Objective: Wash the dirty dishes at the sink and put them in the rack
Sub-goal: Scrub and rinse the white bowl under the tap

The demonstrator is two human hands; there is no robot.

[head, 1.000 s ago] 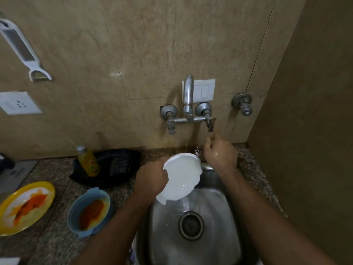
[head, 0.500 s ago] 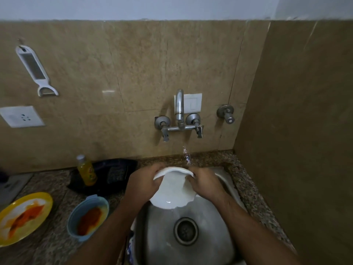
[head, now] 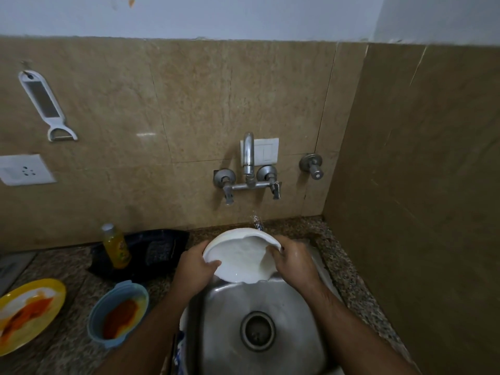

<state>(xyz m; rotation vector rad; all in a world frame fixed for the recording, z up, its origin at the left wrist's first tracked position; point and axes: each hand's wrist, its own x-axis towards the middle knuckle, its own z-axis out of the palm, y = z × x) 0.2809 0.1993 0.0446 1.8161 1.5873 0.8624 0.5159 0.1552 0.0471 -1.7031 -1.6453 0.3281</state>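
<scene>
White grater/peeler hangs on tiled wall; socket below it; switch plate behind tap.

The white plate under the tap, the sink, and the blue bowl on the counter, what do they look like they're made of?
White plate: smooth and glossy, likely ceramic or melamine; the look alone can't settle which.
Sink: brushed stainless steel, judging by its dull grey sheen and soft reflections.
Blue bowl: probably plastic, with a matte, thin moulded rim and a small tab handle; orange-red residue sits inside.
</scene>
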